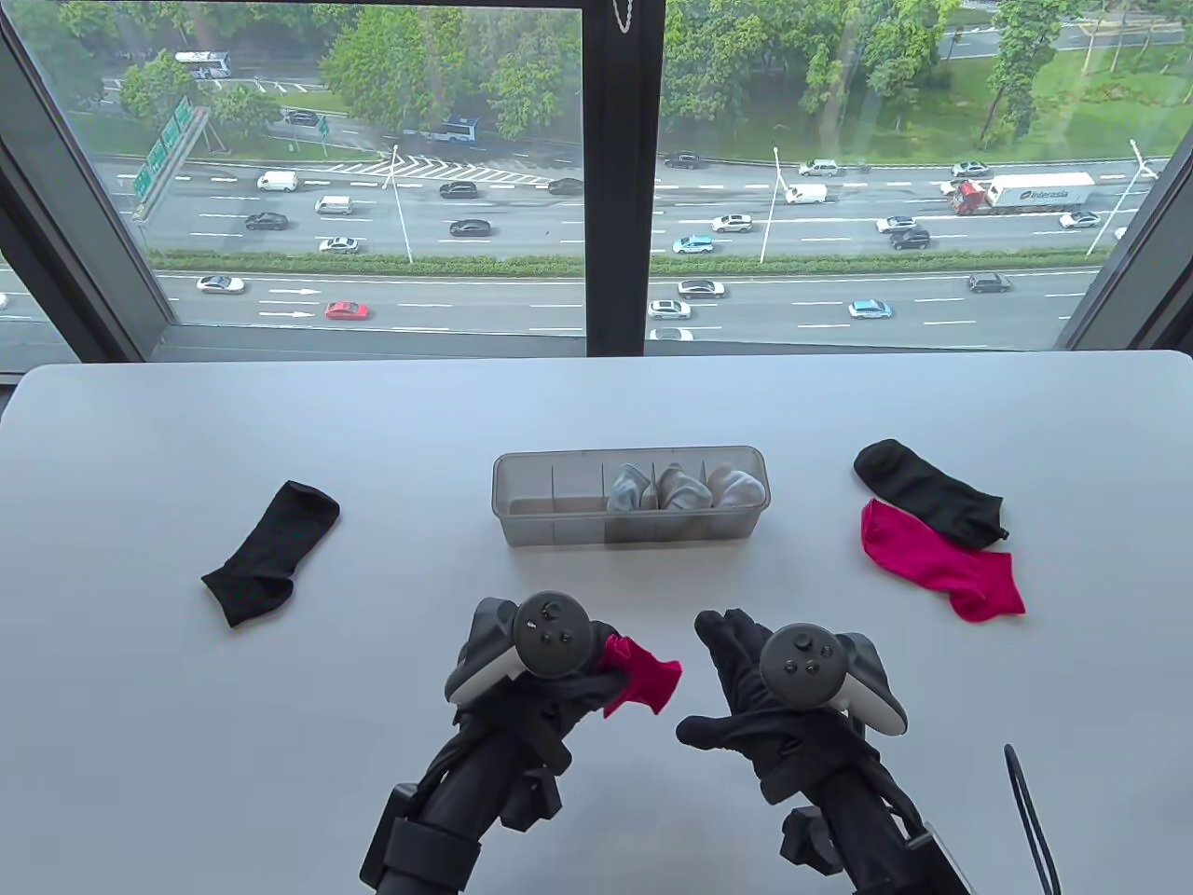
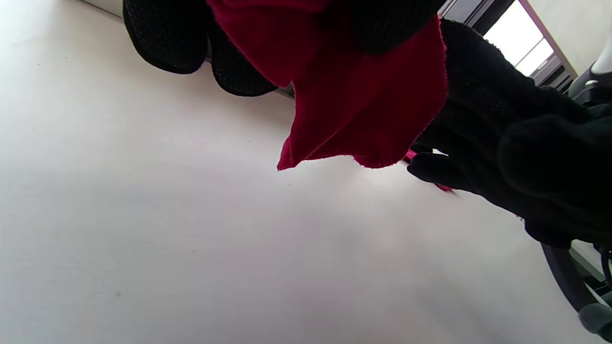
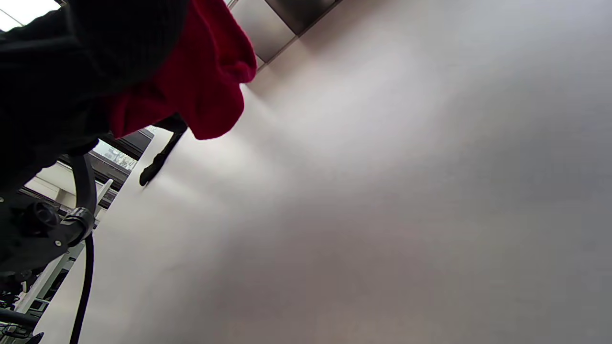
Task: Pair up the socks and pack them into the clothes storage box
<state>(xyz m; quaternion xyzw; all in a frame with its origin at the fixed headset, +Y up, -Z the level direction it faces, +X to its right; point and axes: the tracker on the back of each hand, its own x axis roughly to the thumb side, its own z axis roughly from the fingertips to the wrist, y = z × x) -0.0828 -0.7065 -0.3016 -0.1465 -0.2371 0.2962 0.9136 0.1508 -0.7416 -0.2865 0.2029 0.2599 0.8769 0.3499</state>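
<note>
Well off to the left of the left hand's fingers, a black sock is lying flat and alone on the table, not yet paired. Straight ahead of both sets of fingers the clear storage box is sitting, and three pale rolled bundles are filling its right-hand compartments, while the compartments at its left end are looking empty. So, judging from this, three pairs are packed and two pairs, one black and one pink, are left to do.

The left hand is hovering just above the table, tracker facing up, its fingers curling round a pink sock; the left wrist view is showing the fabric bunching under the gloved fingertips and hanging free below them. The loose end is sticking out toward the right hand, which is hanging close beside it but not touching the cloth as far as the table view shows. That hand's fingers are stretching forward, relaxed, with the thumb spreading toward the sock, and holding nothing.

Beyond the right fingers and further right, a second black sock is lying with a second pink sock just beside it, their edges touching. The held pink sock's mate is probably that one.
</note>
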